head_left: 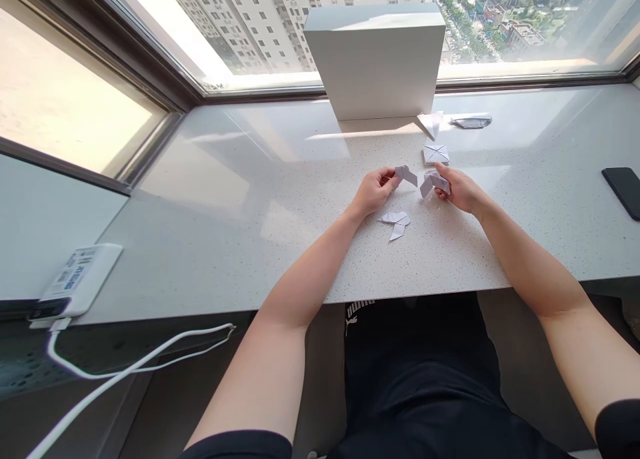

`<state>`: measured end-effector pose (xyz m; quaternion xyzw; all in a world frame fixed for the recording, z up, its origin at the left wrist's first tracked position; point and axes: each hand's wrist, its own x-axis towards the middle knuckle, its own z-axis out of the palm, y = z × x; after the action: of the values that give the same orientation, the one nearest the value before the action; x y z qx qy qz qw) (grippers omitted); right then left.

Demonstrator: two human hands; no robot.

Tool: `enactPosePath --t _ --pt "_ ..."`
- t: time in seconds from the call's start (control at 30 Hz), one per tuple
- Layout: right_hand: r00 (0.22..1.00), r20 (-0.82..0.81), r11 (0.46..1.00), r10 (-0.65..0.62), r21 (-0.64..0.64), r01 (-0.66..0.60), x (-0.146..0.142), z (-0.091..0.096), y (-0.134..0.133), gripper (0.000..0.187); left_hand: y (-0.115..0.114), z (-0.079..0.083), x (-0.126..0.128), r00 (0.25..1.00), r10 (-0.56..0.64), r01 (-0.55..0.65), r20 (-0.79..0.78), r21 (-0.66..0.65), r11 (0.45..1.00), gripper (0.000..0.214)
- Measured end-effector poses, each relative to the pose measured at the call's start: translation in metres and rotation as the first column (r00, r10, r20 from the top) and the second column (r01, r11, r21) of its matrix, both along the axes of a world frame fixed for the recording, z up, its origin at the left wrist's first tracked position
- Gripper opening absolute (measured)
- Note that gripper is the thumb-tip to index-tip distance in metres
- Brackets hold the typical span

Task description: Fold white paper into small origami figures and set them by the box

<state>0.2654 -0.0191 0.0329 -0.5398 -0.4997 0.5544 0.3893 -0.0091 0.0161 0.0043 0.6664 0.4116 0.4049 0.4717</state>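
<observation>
Between the thumb and fingers of my left hand (376, 191) is a small folded paper piece (407, 175), its bent end pointing right. My right hand (463, 189) pinches a second folded paper piece (431, 183), which has an angled flap on its left. A narrow gap separates the two pieces above the counter. Nearer to me lies another folded paper shape (397, 223) with pointed ends. Just beyond my right hand rests a square folded paper (436, 154) with crossing creases.
A white box (380, 65) stands against the window. By it lie a paper triangle (431, 123) and a long boat-like paper fold (471, 122). A black phone (623, 191) is at the far right. A white power bank (83, 279) with a cable (125, 372) sits at the left edge.
</observation>
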Motion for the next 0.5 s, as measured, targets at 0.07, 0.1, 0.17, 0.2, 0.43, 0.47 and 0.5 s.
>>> enactPosePath --t 0.07,0.1,0.17,0.2,0.43,0.47,0.5 --pt "0.999 0.012 0.999 0.042 0.024 -0.042 -0.0001 0.0028 -0.0039 0.073 -0.0002 0.0009 -0.0001 1.000 -0.004 0.004 0.001 0.005 1.000 0.040" --pt "0.998 0.029 0.998 0.051 0.037 -0.052 -0.0004 0.0036 -0.0057 0.071 -0.0003 0.0012 -0.0003 1.000 -0.008 0.008 0.001 0.008 1.000 0.040" --pt "0.997 0.063 0.997 0.047 0.059 -0.051 -0.0010 0.0039 -0.0079 0.070 -0.0004 0.0013 -0.0009 1.000 -0.016 0.016 -0.002 0.017 1.000 0.041" --pt "0.996 0.077 0.997 0.042 0.068 -0.048 -0.0012 0.0036 -0.0082 0.071 -0.0004 0.0012 -0.0011 1.000 -0.020 0.020 -0.002 0.020 1.000 0.041" --pt "0.990 0.104 0.991 0.094 0.086 -0.103 0.0011 0.0022 -0.0057 0.079 -0.0002 0.0001 0.0000 1.000 -0.010 0.010 -0.008 0.015 1.000 0.043" --pt "0.988 0.109 0.990 0.105 0.084 -0.114 0.0011 0.0027 -0.0060 0.077 -0.0001 0.0001 0.0002 1.000 -0.010 0.010 -0.007 0.015 1.000 0.042" --pt "0.987 0.118 0.990 0.110 0.077 -0.119 0.0008 0.0033 -0.0066 0.074 0.0000 0.0001 0.0003 1.000 -0.013 0.013 -0.003 0.017 1.000 0.042"
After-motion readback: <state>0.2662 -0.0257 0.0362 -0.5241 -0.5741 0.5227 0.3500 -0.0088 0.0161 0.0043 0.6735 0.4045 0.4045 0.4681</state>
